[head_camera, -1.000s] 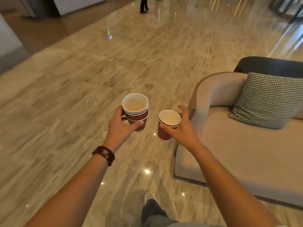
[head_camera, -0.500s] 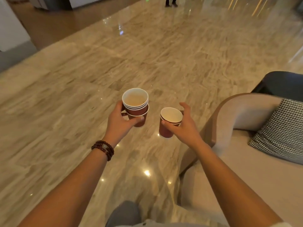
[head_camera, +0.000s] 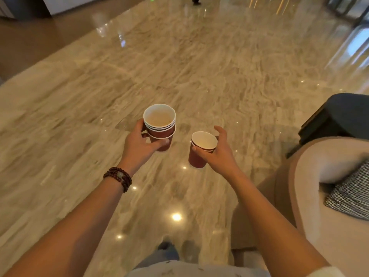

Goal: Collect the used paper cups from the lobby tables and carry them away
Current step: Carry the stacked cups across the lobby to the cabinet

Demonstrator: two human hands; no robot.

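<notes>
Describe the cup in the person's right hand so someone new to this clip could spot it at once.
Start from the beige sofa at the right edge and look left over the marble floor to the right hand. Its fingers wrap a red paper cup with a white inside. Unlike the nested cup stack in the left hand, it shows at most two rims and sits lower.

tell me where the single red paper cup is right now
In the head view, centre-right: the single red paper cup is in the right hand, beside the left hand's cup stack.
</notes>
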